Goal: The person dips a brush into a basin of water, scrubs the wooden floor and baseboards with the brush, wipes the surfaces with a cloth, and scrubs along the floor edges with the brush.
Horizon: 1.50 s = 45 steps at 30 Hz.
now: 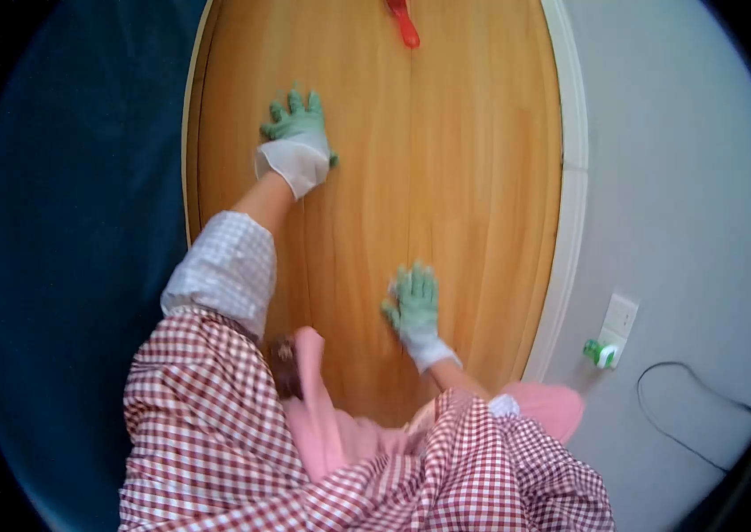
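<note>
Both of my hands wear green and white gloves. Near the left edge of the wooden floor (366, 177), my left hand (297, 133) reaches far forward with its fingers spread, palm down. My right hand (415, 306) is lower and nearer to my body, palm down, its fingers stretched out. A bit of something whitish shows beside its fingers, too small to make out. Nothing can be seen in the left hand. Ahead of both hands, at the top of the view, lies a red object (407, 30) with a handle-like end, cut off by the frame edge.
Dark blue fabric (74, 222) borders the floor on the left. Along the right run a white baseboard (576, 177) and a pale wall (677, 177). The wall has a socket (620, 316) with a green and white plug-in item (601, 353). A thin dark cable (650, 417) hangs nearby.
</note>
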Tool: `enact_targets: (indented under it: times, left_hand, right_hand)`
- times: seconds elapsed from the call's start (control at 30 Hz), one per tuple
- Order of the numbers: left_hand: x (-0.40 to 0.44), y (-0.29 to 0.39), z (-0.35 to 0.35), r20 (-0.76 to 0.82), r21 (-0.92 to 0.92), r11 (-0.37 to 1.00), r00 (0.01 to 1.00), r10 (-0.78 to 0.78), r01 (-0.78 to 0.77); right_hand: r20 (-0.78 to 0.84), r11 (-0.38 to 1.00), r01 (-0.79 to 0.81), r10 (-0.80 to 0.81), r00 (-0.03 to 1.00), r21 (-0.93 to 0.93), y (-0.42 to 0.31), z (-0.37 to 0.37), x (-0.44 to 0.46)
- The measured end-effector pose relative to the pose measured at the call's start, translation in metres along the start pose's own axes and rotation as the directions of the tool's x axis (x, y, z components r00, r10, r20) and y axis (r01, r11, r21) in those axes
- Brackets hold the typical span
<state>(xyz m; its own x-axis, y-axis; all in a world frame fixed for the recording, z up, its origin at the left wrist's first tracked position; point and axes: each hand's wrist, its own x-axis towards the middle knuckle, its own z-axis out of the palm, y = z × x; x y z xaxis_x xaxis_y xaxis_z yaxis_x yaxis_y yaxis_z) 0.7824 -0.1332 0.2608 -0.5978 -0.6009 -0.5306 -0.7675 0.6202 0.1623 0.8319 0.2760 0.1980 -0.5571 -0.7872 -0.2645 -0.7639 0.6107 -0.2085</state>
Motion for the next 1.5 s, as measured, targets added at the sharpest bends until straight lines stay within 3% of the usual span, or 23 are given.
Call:
enact_targets:
  times: [0.03, 0.1, 0.17, 0.3, 0.33, 0.47, 0.53, 0.63, 0.67, 0.7, 0.77, 0.93, 0.97, 1.03, 1.13, 1.17, 1.27, 1.3, 1.37, 1.4, 1.43, 1.47, 1.5]
  left_hand:
    - [0.015, 0.003, -0.002, 0.020, -0.033, 0.999, 0.999, -0.030, 0.031]
    - [0.051, 0.017, 0.015, 0.072, 0.020, 0.988, 0.985, -0.155, 0.154]
    - [0.065, 0.031, 0.014, 0.126, 0.099, 0.968, 0.962, -0.241, 0.230]
    - [0.069, 0.029, 0.022, 0.070, 0.125, 0.957, 0.960, -0.270, 0.260]
    - [0.063, 0.029, 0.003, 0.110, 0.205, 0.958, 0.967, -0.228, 0.202]
    - [0.020, 0.032, -0.037, 0.144, 0.418, 0.906, 0.979, -0.142, 0.070]
    - [0.038, 0.007, 0.000, 0.073, 0.403, 0.902, 0.976, -0.203, 0.157]
    - [0.020, 0.007, -0.029, 0.182, 0.375, 0.917, 0.959, -0.220, 0.139]
    - [0.016, 0.006, -0.029, 0.231, 0.332, 0.931, 0.944, -0.237, 0.153]
    - [0.025, 0.008, 0.003, 0.147, 0.335, 0.901, 0.930, -0.337, 0.274]
    - [0.025, 0.009, 0.027, 0.154, 0.310, 0.894, 0.911, -0.381, 0.322]
    - [0.004, 0.006, 0.001, 0.152, 0.182, 0.898, 0.891, -0.427, 0.400]
    - [0.005, 0.008, 0.007, 0.152, 0.074, 0.913, 0.901, -0.407, 0.400]
    - [-0.002, 0.009, 0.009, 0.155, 0.083, 0.902, 0.889, -0.432, 0.424]
    - [-0.007, 0.017, 0.007, 0.188, 0.079, 0.888, 0.868, -0.459, 0.453]
    - [-0.008, 0.020, 0.007, 0.201, 0.069, 0.881, 0.859, -0.471, 0.467]
    - [-0.001, 0.017, 0.011, 0.233, 0.050, 0.887, 0.858, -0.458, 0.460]
    - [-0.002, 0.017, 0.009, 0.225, 0.128, 0.886, 0.857, -0.463, 0.445]
    - [-0.004, 0.018, 0.005, 0.202, 0.183, 0.889, 0.868, -0.453, 0.421]
    - [-0.006, 0.017, 0.006, 0.189, 0.200, 0.895, 0.880, -0.435, 0.399]
    - [-0.006, 0.016, 0.002, 0.194, 0.226, 0.895, 0.882, -0.429, 0.385]
    - [-0.011, 0.013, -0.001, 0.183, 0.241, 0.899, 0.893, -0.411, 0.365]
    - [-0.013, 0.008, -0.007, 0.176, 0.258, 0.903, 0.902, -0.395, 0.345]
  right_hand:
    - [-0.100, 0.999, -0.035, 0.035, 0.994, -0.002, 0.004, -0.012, 0.071]
    - [-0.175, 0.976, 0.046, -0.085, 0.981, -0.213, 0.018, -0.034, 0.206]
    - [-0.214, 0.999, 0.031, -0.039, 0.976, -0.043, 0.006, -0.078, 0.317]
    - [-0.210, 0.984, -0.019, -0.019, 0.977, -0.179, -0.038, -0.080, 0.343]
    - [-0.209, 0.987, 0.065, -0.095, 0.973, -0.146, -0.038, -0.078, 0.325]
    - [0.085, 0.904, 0.417, -0.410, 0.908, -0.096, -0.033, -0.106, 0.240]
    - [0.217, 0.847, 0.526, -0.500, 0.838, -0.079, -0.055, -0.130, 0.245]
    - [0.230, 0.544, 0.832, -0.800, 0.554, -0.112, -0.048, -0.149, 0.316]
    - [0.201, 0.509, 0.853, -0.829, 0.522, -0.114, -0.055, -0.159, 0.345]
    - [0.197, 0.330, 0.914, -0.904, 0.378, -0.237, -0.063, -0.179, 0.383]
    - [0.074, 0.469, 0.879, -0.877, 0.475, -0.081, -0.089, -0.183, 0.446]
    - [-0.071, 0.480, 0.877, -0.876, 0.478, -0.024, -0.167, -0.206, 0.574]
    - [-0.072, 0.495, 0.868, -0.867, 0.493, -0.030, -0.171, -0.198, 0.597]
    - [-0.079, 0.518, 0.855, -0.853, 0.515, -0.013, -0.193, -0.198, 0.643]
    - [-0.240, 0.641, 0.698, -0.658, 0.714, 0.320, -0.216, -0.197, 0.719]
    - [-0.169, 0.634, 0.769, -0.752, 0.637, 0.082, -0.220, -0.224, 0.734]
    - [-0.324, 0.691, 0.722, -0.688, 0.650, -0.019, -0.246, -0.185, 0.783]
    - [-0.379, 0.652, 0.758, -0.697, 0.608, 0.016, -0.257, -0.172, 0.782]
    - [-0.188, 0.575, 0.818, -0.806, 0.561, -0.026, -0.271, -0.185, 0.750]
    - [-0.174, 0.544, 0.838, -0.823, 0.541, 0.035, -0.261, -0.176, 0.714]
    - [-0.223, 0.443, 0.881, -0.854, 0.471, 0.164, -0.244, -0.167, 0.690]
    - [-0.249, 0.237, 0.953, -0.927, 0.280, 0.188, -0.216, -0.198, 0.661]
    - [-0.149, 0.290, 0.930, -0.933, 0.327, 0.225, -0.195, -0.196, 0.630]
